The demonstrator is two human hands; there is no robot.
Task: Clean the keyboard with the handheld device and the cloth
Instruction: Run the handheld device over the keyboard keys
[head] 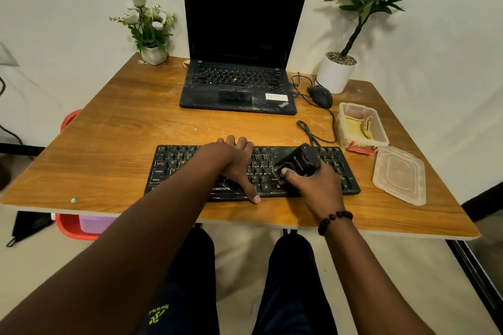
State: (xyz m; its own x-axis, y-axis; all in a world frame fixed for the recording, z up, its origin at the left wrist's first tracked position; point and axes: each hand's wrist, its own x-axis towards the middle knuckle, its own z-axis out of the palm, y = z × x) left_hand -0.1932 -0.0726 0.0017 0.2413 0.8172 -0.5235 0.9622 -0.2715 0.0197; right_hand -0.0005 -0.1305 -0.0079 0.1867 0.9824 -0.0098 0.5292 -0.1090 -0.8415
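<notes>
There is one view only — a wide-angle camera on the person's head. It looks forward and down at the keyboard (253, 171) from close above; behind the keyboard the wall is seen, below it the person's knees.

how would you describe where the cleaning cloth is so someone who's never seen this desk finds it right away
Start at the wooden table and go to its right side, just past the black keyboard. There sits an open clear plastic container with red clips, and the yellowish cloth is folded inside it. The lid lying beside it holds nothing, so the cloth marks the right one.
</notes>
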